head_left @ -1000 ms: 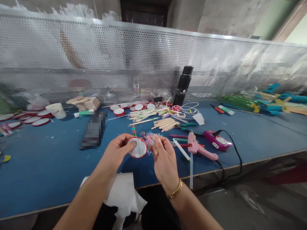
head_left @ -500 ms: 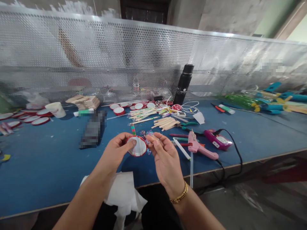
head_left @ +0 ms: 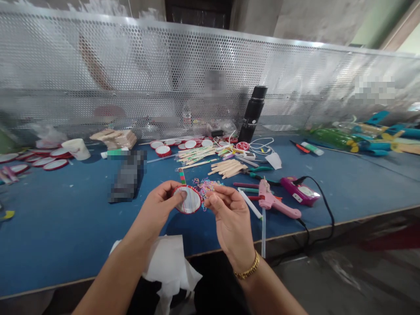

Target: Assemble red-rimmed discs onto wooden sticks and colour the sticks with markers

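Note:
My left hand (head_left: 164,199) grips a round white disc with a red rim (head_left: 192,201), its thumb pressed on the face. Thin reddish strands cross the disc beside the thumb. A stick with green and red bands (head_left: 182,176) juts up from behind the disc's far edge. To the right of the disc, my right hand (head_left: 228,210) is closed in a pinch, with thumb and fingertips together; whatever lies in the pinch is too small to make out. Right behind these fingers is a pile of small coloured rubber bands (head_left: 205,186) on the blue table (head_left: 82,223).
A pink glue gun (head_left: 272,201) and a purple corded box (head_left: 300,192) lie at the right. Wooden sticks (head_left: 228,167), pliers (head_left: 256,174) and a black bottle (head_left: 252,114) stand or lie beyond. More red-rimmed discs (head_left: 55,164) are at the left, near a paper cup (head_left: 77,149).
My right hand has shifted slightly right, away from the disc, showing more of the rubber bands. My left hand still holds the disc in nearly the same place.

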`<state>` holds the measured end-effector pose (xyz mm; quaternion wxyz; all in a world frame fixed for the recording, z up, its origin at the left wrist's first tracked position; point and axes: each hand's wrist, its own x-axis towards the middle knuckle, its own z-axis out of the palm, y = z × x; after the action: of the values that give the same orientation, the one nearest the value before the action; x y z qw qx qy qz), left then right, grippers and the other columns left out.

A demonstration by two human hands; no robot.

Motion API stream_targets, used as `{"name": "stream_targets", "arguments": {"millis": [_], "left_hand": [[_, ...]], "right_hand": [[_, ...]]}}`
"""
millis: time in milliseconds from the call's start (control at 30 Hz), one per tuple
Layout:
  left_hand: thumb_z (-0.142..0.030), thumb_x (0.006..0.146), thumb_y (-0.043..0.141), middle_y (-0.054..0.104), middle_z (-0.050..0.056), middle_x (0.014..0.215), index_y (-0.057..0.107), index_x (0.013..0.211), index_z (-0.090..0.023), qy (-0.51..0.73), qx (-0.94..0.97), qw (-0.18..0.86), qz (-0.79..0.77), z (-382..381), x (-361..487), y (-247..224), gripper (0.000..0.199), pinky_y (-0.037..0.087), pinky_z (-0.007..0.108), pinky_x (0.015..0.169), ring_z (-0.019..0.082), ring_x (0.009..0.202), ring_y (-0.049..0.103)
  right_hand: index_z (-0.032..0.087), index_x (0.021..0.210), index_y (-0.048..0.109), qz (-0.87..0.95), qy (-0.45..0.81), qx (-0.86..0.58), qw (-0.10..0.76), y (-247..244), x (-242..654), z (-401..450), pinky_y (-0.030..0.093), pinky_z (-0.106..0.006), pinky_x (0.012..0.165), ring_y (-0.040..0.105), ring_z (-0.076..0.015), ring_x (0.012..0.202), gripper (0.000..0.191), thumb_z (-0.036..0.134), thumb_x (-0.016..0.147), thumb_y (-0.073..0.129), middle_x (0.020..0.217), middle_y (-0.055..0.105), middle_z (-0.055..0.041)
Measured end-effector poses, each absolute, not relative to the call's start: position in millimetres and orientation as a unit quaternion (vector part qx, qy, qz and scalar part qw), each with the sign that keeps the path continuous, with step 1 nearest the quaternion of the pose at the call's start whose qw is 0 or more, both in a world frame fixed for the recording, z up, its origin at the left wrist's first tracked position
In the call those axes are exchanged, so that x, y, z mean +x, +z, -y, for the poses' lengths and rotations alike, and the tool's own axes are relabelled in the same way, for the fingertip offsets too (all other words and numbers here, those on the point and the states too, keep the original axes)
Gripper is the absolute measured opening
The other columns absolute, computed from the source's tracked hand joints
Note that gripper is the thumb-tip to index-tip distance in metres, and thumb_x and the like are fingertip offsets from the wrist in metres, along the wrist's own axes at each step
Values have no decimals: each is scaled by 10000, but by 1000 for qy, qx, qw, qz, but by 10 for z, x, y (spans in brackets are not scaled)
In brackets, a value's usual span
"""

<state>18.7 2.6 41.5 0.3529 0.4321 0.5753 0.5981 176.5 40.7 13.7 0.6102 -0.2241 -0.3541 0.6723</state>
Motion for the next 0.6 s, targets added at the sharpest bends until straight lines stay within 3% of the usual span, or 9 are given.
{"name": "stream_targets", "arguments": {"millis": [133, 267, 400, 467, 600], "left_hand": [[-404, 690, 827, 656, -14, 700, 699, 816, -173, 600, 429, 353, -576, -27, 188, 419, 293, 455, 237, 620, 120, 632, 549], [-386, 680, 835, 649, -21, 694, 698, 809, -175, 604, 424, 353, -575, -31, 189, 406, 283, 446, 226, 614, 111, 628, 539], [-406, 695, 830, 663, -13, 718, 704, 836, -172, 602, 426, 357, -573, -25, 179, 394, 301, 455, 231, 639, 117, 652, 551], [-406, 690, 835, 668, -10, 720, 704, 832, -171, 603, 426, 358, -572, -23, 175, 393, 304, 456, 233, 642, 120, 657, 555], [-395, 666, 852, 671, -11, 726, 706, 828, -176, 613, 417, 362, -565, -30, 174, 393, 309, 460, 233, 638, 122, 657, 556]], "right_hand": [[197, 851, 711, 375, 647, -222, 626, 124, 1776, -419, 508, -232, 680, 620, -90, 643, 289, 390, 716, 877, 678, 668, 46], [199, 674, 571, 373, 672, -214, 603, 151, 1790, -416, 513, -233, 680, 505, -71, 595, 384, 479, 803, 800, 618, 505, 76], [212, 652, 491, 331, 728, -192, 568, 165, 1783, -418, 511, -226, 593, 381, -66, 523, 443, 486, 790, 811, 569, 411, 97], [208, 658, 520, 313, 743, -193, 560, 158, 1775, -429, 510, -215, 573, 395, -62, 519, 428, 467, 751, 848, 563, 433, 98], [187, 753, 698, 304, 735, -217, 565, 139, 1771, -465, 551, -208, 616, 554, -70, 608, 348, 437, 650, 917, 656, 618, 51]]}}
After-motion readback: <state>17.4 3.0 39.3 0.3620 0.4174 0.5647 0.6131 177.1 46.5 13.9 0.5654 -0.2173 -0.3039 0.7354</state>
